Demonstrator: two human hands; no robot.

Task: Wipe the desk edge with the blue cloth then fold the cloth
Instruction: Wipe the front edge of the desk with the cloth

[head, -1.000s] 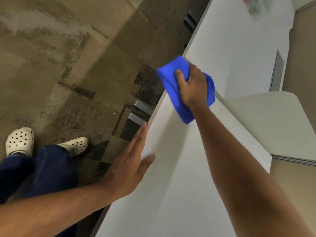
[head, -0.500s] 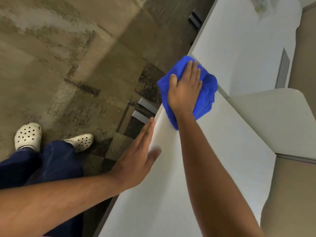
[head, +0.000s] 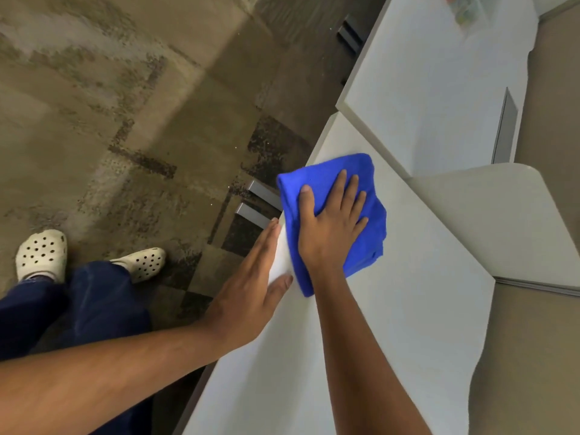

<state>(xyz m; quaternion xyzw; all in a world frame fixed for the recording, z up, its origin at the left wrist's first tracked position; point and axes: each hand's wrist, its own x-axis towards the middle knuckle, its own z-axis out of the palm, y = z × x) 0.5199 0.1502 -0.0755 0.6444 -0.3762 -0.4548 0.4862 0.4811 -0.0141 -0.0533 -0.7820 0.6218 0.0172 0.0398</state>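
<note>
The right hand (head: 329, 224) lies flat on the blue cloth (head: 361, 246), fingers spread and palm pressing it down onto the white counter (head: 392, 324) — it grips nothing, only bears on the fabric. The cloth sits at the counter's left edge, its left side wrapping over the lip, and it is bunched into a rough rectangle with a thicker layered part toward the lower right. The left hand (head: 251, 287) rests open just beside the cloth, fingers straight and held together along the counter's edge, thumb lying on the top surface; its fingertips come very near the cloth, though whether they touch it cannot be told. Beyond the cloth a second white counter section (head: 423, 73) stands slightly higher, and to the right a pale rounded panel (head: 502, 215) overlaps the surface. Below the edge, two grey metal handles (head: 257, 202) show against a dark front. On the mottled brown floor (head: 125, 105) stand two cream perforated clogs (head: 40, 255) under dark blue trousers (head: 94, 309).
</note>
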